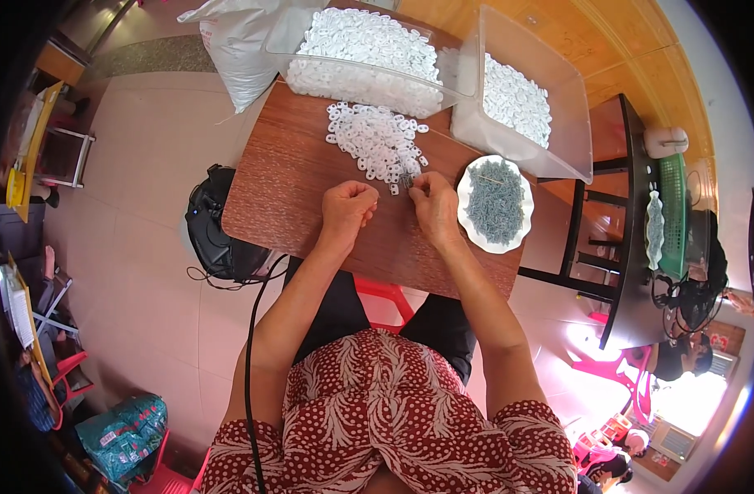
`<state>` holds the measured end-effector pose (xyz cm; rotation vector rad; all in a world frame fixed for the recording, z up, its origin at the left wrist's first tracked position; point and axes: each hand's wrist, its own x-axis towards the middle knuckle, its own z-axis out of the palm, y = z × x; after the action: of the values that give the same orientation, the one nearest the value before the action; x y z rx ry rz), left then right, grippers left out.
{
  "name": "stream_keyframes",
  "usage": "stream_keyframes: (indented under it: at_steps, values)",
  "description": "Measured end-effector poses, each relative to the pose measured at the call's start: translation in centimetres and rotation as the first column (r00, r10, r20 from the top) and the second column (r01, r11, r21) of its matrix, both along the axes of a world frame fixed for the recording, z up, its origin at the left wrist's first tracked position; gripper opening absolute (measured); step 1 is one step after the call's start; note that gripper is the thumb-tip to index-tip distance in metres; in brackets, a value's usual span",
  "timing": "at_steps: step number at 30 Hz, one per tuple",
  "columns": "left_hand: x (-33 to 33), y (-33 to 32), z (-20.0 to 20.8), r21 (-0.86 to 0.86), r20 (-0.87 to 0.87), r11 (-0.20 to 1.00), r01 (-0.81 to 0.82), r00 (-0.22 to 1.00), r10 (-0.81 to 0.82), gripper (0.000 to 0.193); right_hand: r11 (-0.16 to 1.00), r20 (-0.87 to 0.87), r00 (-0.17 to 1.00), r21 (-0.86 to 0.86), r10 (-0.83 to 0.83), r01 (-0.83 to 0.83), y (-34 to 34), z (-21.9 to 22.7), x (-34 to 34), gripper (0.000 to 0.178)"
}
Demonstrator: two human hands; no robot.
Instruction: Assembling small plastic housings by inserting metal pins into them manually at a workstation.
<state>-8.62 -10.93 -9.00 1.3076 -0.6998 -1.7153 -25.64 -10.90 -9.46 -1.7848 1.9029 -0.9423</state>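
Note:
On the brown tabletop [278, 165] lies a loose pile of small white plastic pieces with holes [373, 140]. My left hand [348, 216] is closed just below the pile, its fingers curled; anything inside them is hidden. At the pile's lower right edge, my right hand [435, 207] pinches its thumb and fingers together beside a few thin grey nails [406, 180]. What that pinch holds is too small to make out. Right of it stands a white scalloped dish [528, 206] filled with grey nails [494, 206].
Two clear plastic bins, one wide [352, 82] and one deeper [558, 158], hold many more white pieces at the table's far side. A white sack [237, 66] leans at the far left. A black bag [212, 226] sits left of the table; a dark shelf [632, 247] stands right.

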Motion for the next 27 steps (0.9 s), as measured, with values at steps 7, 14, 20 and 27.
stream_keyframes:
  at_steps: [7, 14, 20, 27]
  values:
    - [1.2, 1.5, 0.4, 0.09, -0.171, 0.995, -0.032, 0.984, 0.047, 0.006, 0.997, 0.224, 0.972, -0.054, 0.065, -0.054, 3.4, 1.9, 1.9, 0.014]
    - [2.7, 3.5, 2.9, 0.073, -0.328, 0.997, -0.031, 0.943, 0.053, 0.008, 0.957, 0.409, 0.867, -0.178, 0.286, -0.231, 4.7, 4.7, 5.6, 0.014]
    - [4.8, 5.8, 4.8, 0.027, -0.388, 0.998, -0.051, 0.92, 0.058, 0.01, 0.912, 0.219, 0.9, -0.254, 0.377, -0.321, 5.5, 7.0, 7.3, 0.012]
    - [7.7, 8.4, 7.1, -0.268, -0.251, 0.953, -0.145, 0.965, 0.076, 0.016, 0.962, 0.512, 0.817, -0.088, 0.265, -0.257, 7.3, 9.7, 9.9, 0.004]
